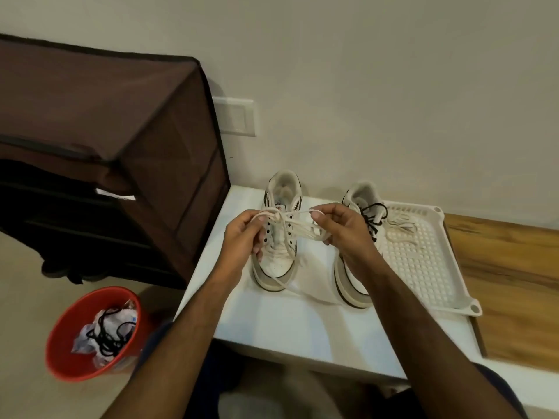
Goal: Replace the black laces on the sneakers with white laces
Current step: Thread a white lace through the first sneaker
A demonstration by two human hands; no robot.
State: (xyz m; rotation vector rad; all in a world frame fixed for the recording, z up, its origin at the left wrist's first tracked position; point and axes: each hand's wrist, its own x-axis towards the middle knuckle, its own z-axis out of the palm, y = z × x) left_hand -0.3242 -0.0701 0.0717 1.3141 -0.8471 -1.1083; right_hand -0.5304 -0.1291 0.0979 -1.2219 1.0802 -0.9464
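White lace (pixel 298 228) loops over the left sneaker (pixel 279 234) on the surface (pixel 302 325), pinched by both my hands (pixel 246 234) (pixel 343 229); my right forearm hides much of the black-laced sneaker (pixel 361 207) beside it.

- Your glossy white surface (pixel 272 322) looks smooth.
- Your white perforated plastic tray (pixel 423 267) looks matt.
- Your brown cloth shoe rack (pixel 121 116) looks matt.
- Your red plastic bucket (pixel 65 334) shines.

White table (pixel 290 334): two sneakers (pixel 279 237), perforated tray (pixel 423 267).
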